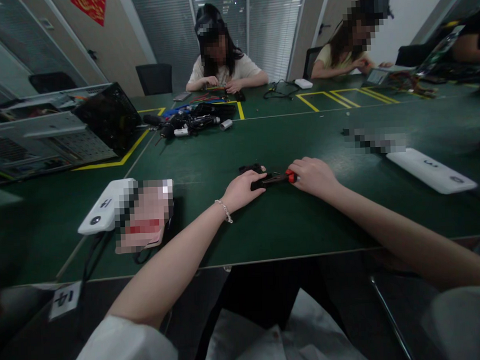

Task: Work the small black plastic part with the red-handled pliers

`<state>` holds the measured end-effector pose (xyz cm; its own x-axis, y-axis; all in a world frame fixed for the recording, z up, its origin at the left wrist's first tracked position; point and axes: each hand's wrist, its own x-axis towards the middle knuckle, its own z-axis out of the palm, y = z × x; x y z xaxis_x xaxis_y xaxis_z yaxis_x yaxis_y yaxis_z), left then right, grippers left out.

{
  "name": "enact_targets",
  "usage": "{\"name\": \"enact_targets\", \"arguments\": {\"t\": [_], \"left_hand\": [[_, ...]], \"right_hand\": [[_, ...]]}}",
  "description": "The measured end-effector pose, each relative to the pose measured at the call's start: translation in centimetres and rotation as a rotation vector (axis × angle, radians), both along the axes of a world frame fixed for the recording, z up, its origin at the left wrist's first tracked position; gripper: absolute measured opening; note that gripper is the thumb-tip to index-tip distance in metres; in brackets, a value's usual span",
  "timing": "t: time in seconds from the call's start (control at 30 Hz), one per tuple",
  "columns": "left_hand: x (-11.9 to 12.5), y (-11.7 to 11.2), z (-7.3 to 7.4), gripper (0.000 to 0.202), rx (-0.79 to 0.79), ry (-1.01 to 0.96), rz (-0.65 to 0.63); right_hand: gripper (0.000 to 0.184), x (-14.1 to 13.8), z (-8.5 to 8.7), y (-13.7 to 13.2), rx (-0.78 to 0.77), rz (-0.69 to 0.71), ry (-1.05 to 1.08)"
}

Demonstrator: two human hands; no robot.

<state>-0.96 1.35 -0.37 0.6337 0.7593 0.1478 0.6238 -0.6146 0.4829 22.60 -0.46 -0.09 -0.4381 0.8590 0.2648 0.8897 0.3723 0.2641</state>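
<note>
Left hand and right hand meet over a green table in the head view, a silver bracelet circling the left wrist. The left thumb and fingers close on a small black part; the right fingers pinch the red end of a dark tool, which reaches across the narrow gap to the part. Both pieces sit between the hands, near the table's front edge, and the fine detail where they meet is too small to tell. Just beyond the left hand lies another dark piece.

Left of the hands, a white power bank rests beside a pink phone, partly blurred; a second white power bank lies well to the right. An open computer case fills the table's far left, near a heap of cables and tools. Across the table, one co-worker bends over small items, and another person, farther right, handles a metal box.
</note>
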Motion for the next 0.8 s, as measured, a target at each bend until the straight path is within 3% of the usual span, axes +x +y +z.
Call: {"name": "enact_targets", "arguments": {"t": [0.8], "left_hand": [[0.03,-0.02,0.01,0.044,-0.005,-0.002,0.004]], "right_hand": [[0.02,0.11,-0.25,0.21,-0.011,0.0,0.008]]}}
